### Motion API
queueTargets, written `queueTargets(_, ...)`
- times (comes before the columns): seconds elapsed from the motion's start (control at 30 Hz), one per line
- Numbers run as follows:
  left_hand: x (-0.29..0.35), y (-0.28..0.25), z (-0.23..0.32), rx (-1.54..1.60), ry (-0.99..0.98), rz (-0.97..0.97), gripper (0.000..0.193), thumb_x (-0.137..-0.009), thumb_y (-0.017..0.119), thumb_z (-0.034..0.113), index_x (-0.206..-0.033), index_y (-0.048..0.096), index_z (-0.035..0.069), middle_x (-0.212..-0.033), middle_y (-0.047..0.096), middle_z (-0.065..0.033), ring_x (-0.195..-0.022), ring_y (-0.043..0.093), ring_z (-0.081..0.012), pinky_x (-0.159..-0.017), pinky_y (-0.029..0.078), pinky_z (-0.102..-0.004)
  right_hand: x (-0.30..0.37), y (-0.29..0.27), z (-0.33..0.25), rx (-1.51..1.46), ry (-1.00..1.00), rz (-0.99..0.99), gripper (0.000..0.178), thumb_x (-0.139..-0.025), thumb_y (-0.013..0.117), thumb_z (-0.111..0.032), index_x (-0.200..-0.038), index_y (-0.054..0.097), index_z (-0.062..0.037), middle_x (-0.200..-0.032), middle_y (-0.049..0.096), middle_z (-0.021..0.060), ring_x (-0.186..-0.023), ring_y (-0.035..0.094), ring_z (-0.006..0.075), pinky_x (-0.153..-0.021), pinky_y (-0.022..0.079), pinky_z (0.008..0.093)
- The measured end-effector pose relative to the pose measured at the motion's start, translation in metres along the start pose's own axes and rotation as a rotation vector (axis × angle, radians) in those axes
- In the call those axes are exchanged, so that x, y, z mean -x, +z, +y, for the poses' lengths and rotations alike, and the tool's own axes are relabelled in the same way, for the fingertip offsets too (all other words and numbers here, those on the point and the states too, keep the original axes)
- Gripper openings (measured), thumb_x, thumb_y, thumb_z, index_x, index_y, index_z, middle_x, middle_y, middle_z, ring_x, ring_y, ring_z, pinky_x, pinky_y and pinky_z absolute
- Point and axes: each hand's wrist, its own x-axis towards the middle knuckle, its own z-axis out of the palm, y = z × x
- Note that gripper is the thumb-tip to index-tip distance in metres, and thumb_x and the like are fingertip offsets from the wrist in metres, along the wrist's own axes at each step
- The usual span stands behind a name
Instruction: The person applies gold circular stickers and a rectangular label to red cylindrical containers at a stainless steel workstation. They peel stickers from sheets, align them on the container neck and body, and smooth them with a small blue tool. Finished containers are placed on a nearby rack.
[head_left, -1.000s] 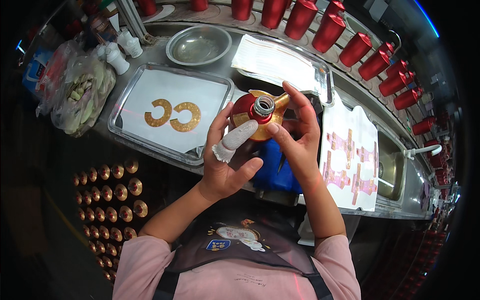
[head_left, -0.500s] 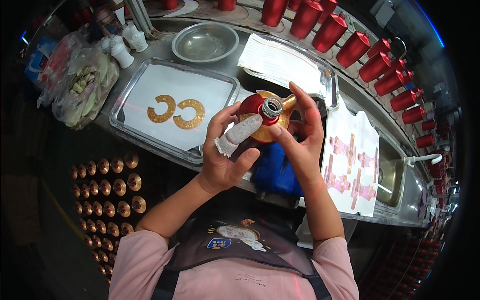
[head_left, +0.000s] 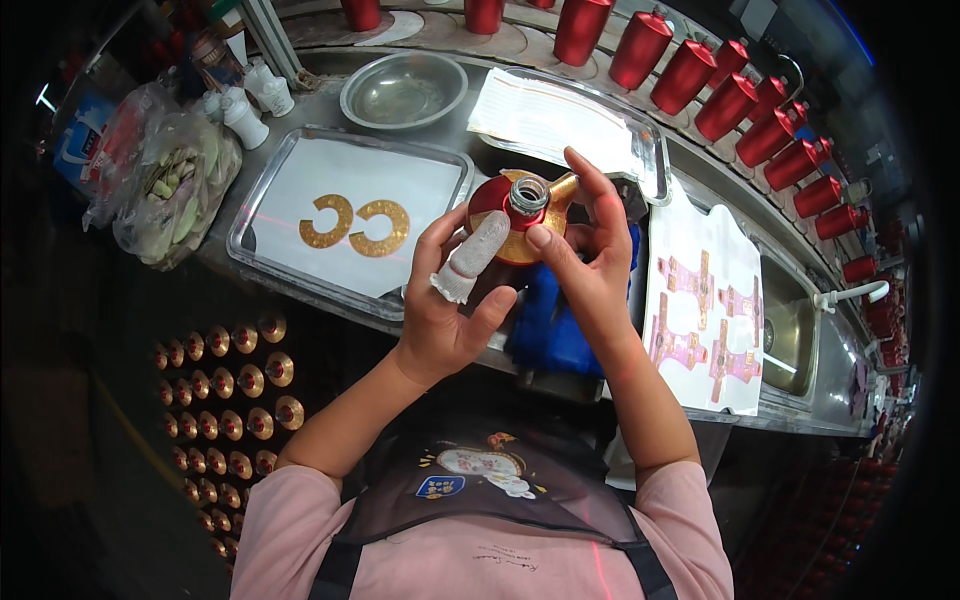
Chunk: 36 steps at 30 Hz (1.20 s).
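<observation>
Between my hands is a red bottle (head_left: 484, 203), its threaded clear neck facing up toward me. A gold C-shaped label (head_left: 516, 249) lies around its shoulder, one end sticking out at the right by my right fingers. My left hand (head_left: 437, 318) is closed around the bottle's left side; a white finger cot (head_left: 478, 252) covers one of its fingers, laid against the shoulder. With thumb on the label near the neck and index finger raised, my right hand (head_left: 597, 275) grips the right side. The bottle's lower body is hidden. Two more gold C-shaped labels (head_left: 379, 229) lie on a white-covered tray (head_left: 262, 170) at the left.
A metal bowl (head_left: 404, 91) and a stack of white sheets (head_left: 549, 112) stand behind. Pink-and-gold labels (head_left: 735, 362) lie on a white sheet at right, beside a sink (head_left: 790, 345). Red bottles (head_left: 684, 76) line a conveyor. Gold-topped bottles (head_left: 251, 380) stand lower left.
The bottle and both hands have shifted slightly left and up in view. My right thumb and index finger have moved a little along the label. The surroundings shift slightly with the camera.
</observation>
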Motion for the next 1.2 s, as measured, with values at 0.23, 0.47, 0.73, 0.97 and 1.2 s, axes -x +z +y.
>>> queueTargets(0.23,0.006,0.008,0.003,0.050,-0.052,0.034,0.073,-0.089,0.074,0.028,-0.144,0.043,-0.009,-0.145,0.041,-0.0239,-0.127,0.055,-0.0339,-0.108,0.045,-0.0409,0.002,0.002,0.002,-0.176,0.038,0.020,0.062,-0.092,0.070,-0.011,-0.149,0.047,-0.0030,-0.139,0.054,0.0095,-0.083,0.056,0.0005,-0.068,0.046,0.0155)
queueTargets(0.47,0.003,0.017,0.024,-0.277,-0.044,0.004,0.050,-0.085,0.076,0.027,-0.131,0.065,0.008,-0.142,0.042,-0.0273,-0.120,0.059,-0.0411,-0.100,0.050,-0.0438,0.003,0.000,0.004,-0.255,0.047,0.020,0.055,-0.094,0.064,-0.006,-0.147,0.049,-0.0019,-0.138,0.055,0.0099,-0.093,0.060,0.0047,-0.075,0.050,0.0183)
queueTargets(0.73,-0.002,0.026,0.044,-0.661,0.029,-0.154,0.068,-0.080,0.081,0.019,-0.143,0.056,0.013,-0.152,0.028,-0.0322,-0.126,0.053,-0.0466,-0.106,0.046,-0.0482,-0.004,-0.011,0.003,-0.346,0.055,-0.038,0.048,-0.096,0.049,0.001,-0.144,0.054,0.0002,-0.140,0.057,0.0107,-0.130,0.051,0.0172,-0.112,0.036,0.0311)
queueTargets(0.97,-0.017,0.027,0.031,-0.192,-0.131,0.138,0.097,-0.070,0.091,0.013,-0.150,0.037,0.003,-0.146,0.043,-0.0278,-0.132,0.051,-0.0393,-0.109,0.043,-0.0425,-0.011,-0.014,0.001,-0.106,-0.077,-0.049,0.052,-0.094,0.068,-0.005,-0.143,0.055,-0.0030,-0.113,0.064,0.0030,-0.104,0.058,0.0061,-0.087,0.052,0.0222)
queueTargets(1.2,-0.061,0.000,0.014,0.196,-0.360,-0.263,0.088,-0.066,0.093,0.013,-0.139,0.046,0.005,-0.129,0.058,-0.0100,-0.120,0.059,-0.0223,-0.105,0.047,-0.0352,-0.015,-0.017,0.000,-0.149,-0.102,-0.035,0.060,-0.091,0.070,-0.003,-0.148,0.051,-0.0029,-0.120,0.066,0.0055,-0.104,0.061,0.0065,-0.086,0.052,0.0220)
